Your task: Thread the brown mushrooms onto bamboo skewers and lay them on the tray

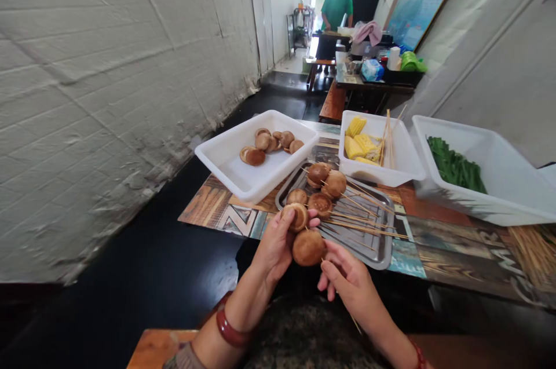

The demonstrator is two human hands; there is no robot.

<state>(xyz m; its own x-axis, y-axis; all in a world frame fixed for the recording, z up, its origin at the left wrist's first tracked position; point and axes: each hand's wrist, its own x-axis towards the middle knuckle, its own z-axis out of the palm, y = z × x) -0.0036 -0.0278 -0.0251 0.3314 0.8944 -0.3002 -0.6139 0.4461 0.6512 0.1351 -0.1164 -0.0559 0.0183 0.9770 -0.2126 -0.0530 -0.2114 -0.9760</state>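
Observation:
My left hand [281, 241] grips a mushroom [297, 217] with its pale, gilled underside partly turned up. Against its lower edge sits a second mushroom [308, 248], brown cap facing me, on a thin wooden skewer. The skewer's lower end [355, 322] is pinched in my right hand [341, 270] and pokes out below the palm. Just beyond my hands, a metal tray [382, 256] bears several skewered mushrooms [334, 185], their sticks pointing right. To the left, a white plastic tub [221, 175] contains loose brown mushrooms [271, 142].
A white tub [406, 169] holds corn pieces [360, 140] and skewers; another white tub [512, 195] holds green leaves [456, 165]. Bundled sticks [536, 253] lie at the table's right. A wall [108, 85] runs along the left. Farther back, a person in green [336, 8] stands at a cluttered table.

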